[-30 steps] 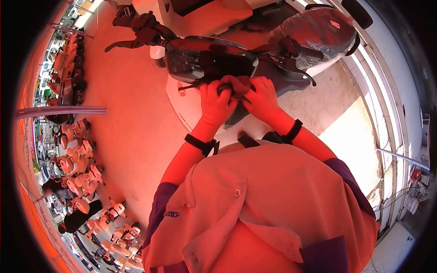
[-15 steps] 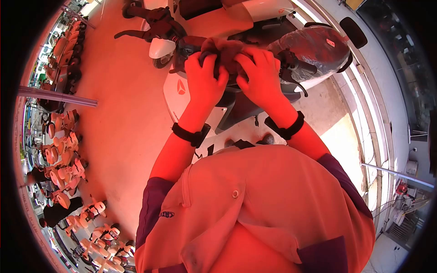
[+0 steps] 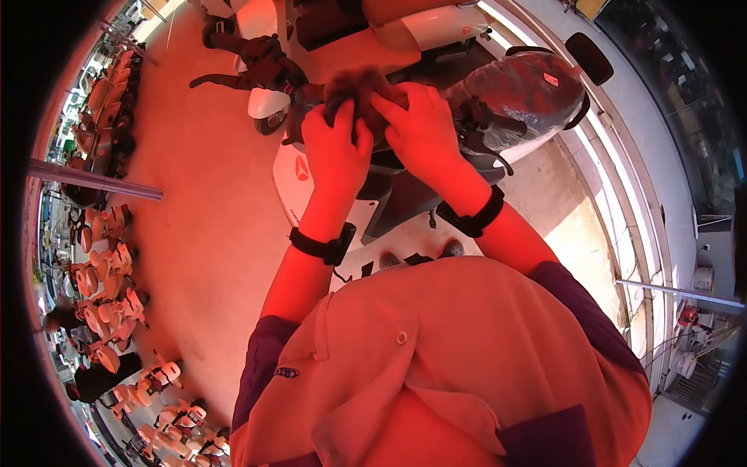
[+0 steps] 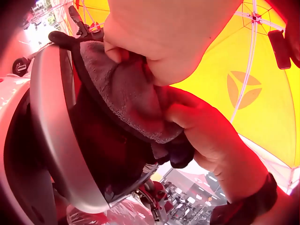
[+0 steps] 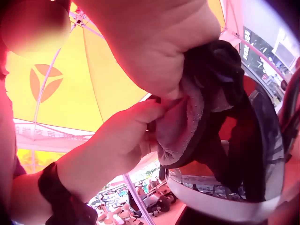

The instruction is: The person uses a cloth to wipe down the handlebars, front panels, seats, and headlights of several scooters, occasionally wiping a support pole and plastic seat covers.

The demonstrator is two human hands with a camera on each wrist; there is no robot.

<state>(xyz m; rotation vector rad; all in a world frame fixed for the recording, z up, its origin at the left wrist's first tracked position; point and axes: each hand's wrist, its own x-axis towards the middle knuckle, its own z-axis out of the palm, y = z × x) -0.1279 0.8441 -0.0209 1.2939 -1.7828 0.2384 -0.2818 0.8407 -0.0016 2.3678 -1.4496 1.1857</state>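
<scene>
My left hand point(image 3: 336, 152) grips a dark, fuzzy cloth point(image 4: 124, 93), bunched between both hands. My right hand point(image 3: 426, 138) pinches the same cloth from the other side, its fingers close to the left hand's. The cloth lies over the dark, glossy dash panel point(image 4: 110, 140) of a scooter, between its handlebars. In the head view the cloth and hands cover most of that panel. A silver-grey rim point(image 4: 58, 126) borders the panel in the left wrist view.
A black brake lever point(image 3: 222, 80) juts out left of the hands. On the right sits a plastic-wrapped seat point(image 3: 517, 97). Another scooter point(image 3: 373, 50) stands just beyond. Several parked scooters point(image 3: 109, 288) line the left side, and a yellow canopy point(image 4: 234, 56) hangs overhead.
Both hands have moved with the cloth from the panel's near edge forward over it, then slightly to the left. The head view has shifted a little.
</scene>
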